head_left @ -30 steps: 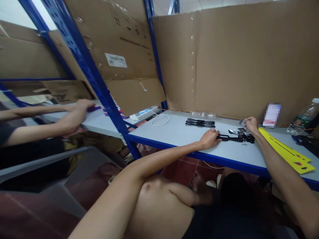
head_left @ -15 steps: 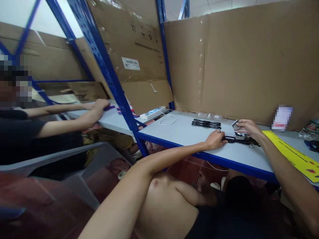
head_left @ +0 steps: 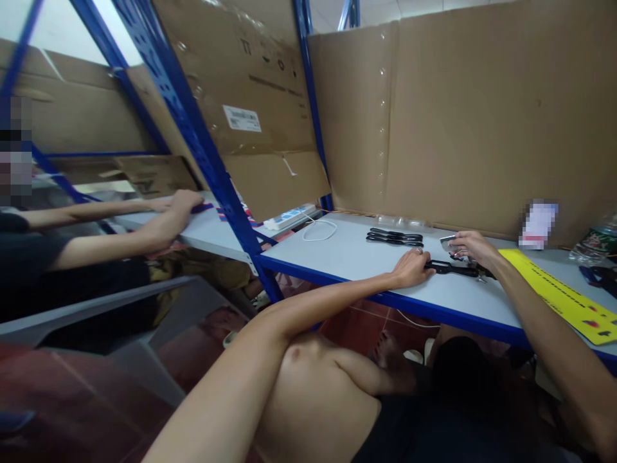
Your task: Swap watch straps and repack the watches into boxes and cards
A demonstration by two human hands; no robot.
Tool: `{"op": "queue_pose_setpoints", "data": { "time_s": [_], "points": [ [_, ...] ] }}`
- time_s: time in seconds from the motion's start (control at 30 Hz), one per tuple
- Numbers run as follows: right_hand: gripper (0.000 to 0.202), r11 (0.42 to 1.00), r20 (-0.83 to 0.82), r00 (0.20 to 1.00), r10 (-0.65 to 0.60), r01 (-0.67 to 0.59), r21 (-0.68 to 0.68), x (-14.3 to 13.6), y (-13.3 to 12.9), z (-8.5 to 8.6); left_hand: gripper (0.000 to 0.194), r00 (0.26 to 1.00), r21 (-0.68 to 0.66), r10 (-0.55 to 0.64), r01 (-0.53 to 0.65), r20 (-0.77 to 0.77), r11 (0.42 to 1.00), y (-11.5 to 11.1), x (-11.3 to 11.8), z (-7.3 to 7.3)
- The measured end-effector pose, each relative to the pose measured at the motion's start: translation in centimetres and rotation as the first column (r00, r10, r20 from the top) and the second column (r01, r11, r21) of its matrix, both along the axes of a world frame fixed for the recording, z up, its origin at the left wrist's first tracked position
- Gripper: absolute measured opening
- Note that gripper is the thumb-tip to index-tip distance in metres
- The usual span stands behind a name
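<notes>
Several slim black pieces [head_left: 394,237] are lined up together toward the back of the bench [head_left: 332,260], apparently set aside already. One slotted black piece [head_left: 453,269] lies near the front edge, its end pinched between thumb and fingers of the left hand [head_left: 409,268]. A small flat grey piece [head_left: 446,242] is pinched by the right hand [head_left: 475,247], above the bench and not fitted to anything. Small metal parts [head_left: 481,278] are left loose beside the slotted piece, which seems unfinished; how much remains cannot be told.
</notes>
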State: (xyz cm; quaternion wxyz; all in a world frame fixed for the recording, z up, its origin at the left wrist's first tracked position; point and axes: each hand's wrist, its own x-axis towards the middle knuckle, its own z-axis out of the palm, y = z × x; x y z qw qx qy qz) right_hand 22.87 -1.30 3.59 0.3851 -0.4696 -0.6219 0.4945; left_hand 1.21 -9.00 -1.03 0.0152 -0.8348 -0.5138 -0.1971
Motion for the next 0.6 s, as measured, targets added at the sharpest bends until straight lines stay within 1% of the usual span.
{"op": "queue_pose_setpoints", "data": {
  "time_s": [0.13, 0.27, 0.33, 0.47, 0.6],
  "points": [
    [0.021, 0.999, 0.029, 0.999, 0.016, -0.015, -0.033, -0.34, -0.52, 0.33, 0.033, 1.0, 0.008, -0.002, 0.002, -0.003, 1.0, 0.08, -0.01, -0.08],
    [0.019, 1.0, 0.087, 0.996, 0.009, -0.009, -0.002, -0.3, -0.74, 0.54, 0.031, 1.0, 0.001, -0.012, 0.012, 0.018, 1.0, 0.08, -0.1, -0.14],
    [0.018, 1.0, 0.105, 0.994, 0.026, -0.027, 0.013, -0.2, -0.88, 0.57, 0.03, 0.999, 0.007, -0.02, 0.02, 0.032, 1.0, 0.02, -0.17, -0.2],
    [0.021, 0.997, 0.094, 0.993, 0.078, -0.079, 0.01, -0.13, -1.12, 0.42, 0.029, 0.999, 0.037, -0.016, 0.015, 0.028, 0.999, -0.15, -0.3, -0.29],
    [0.022, 0.998, 0.079, 0.995, 0.064, -0.066, 0.017, -0.28, -0.93, -0.05, 0.029, 1.0, 0.059, -0.009, 0.01, -0.008, 0.998, -0.29, -0.35, -0.29]
  ]
}}
